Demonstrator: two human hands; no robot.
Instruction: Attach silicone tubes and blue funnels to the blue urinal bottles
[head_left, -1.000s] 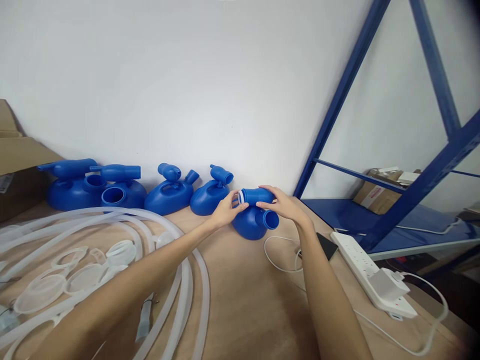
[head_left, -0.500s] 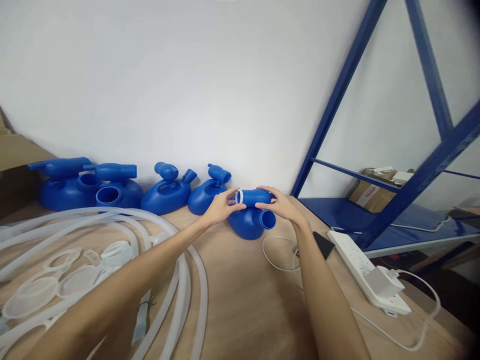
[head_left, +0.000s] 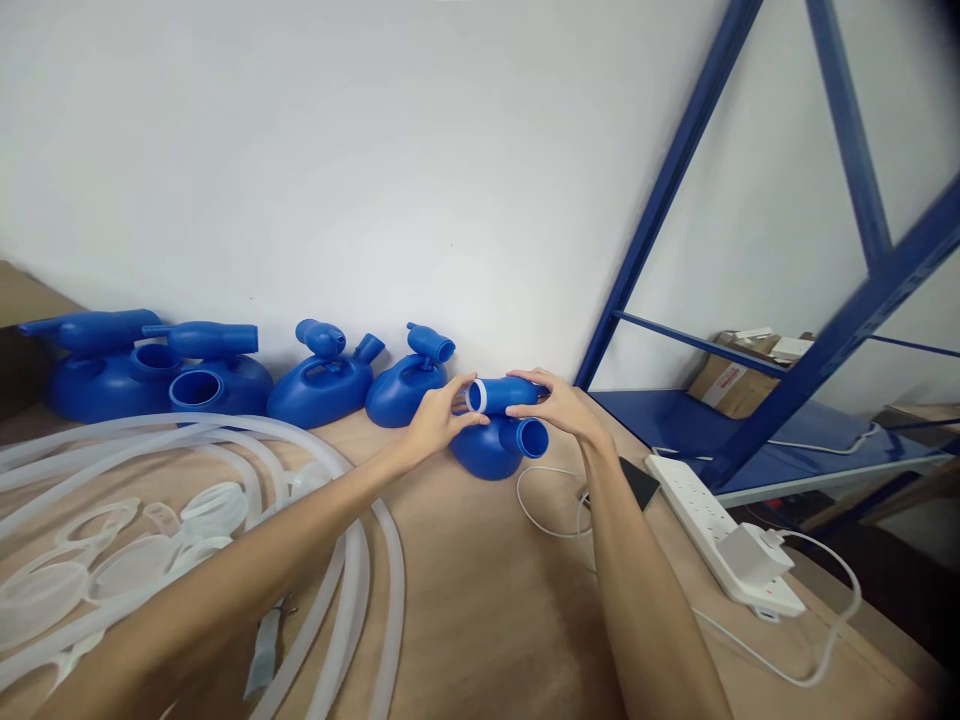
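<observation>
My right hand (head_left: 559,402) grips a short blue tube-shaped neck piece (head_left: 506,394), thumb in front and fingers over the top. At its left end sits a whitish translucent ring (head_left: 472,396), with the thumb and fingers of my left hand (head_left: 439,418) closed around it. Whether the ring is fully seated cannot be made out. Directly beneath the neck piece a blue urinal bottle (head_left: 484,448) rests on the table, its round mouth facing me. My hands partly hide the bottle's top and the neck piece's right end.
Several more blue bottles (head_left: 322,390) with neck pieces on top line the wall to the left. Coiled translucent hoses (head_left: 390,600) and clear lids (head_left: 135,565) cover the left of the table. At right lie a white power strip (head_left: 724,535), a dark phone-like slab (head_left: 637,483) and a blue shelf (head_left: 637,408).
The view has shifted slightly, so things appear further left. The neck piece's left opening now shows more toward me, with the ring around its rim. Both hands keep their grip.
</observation>
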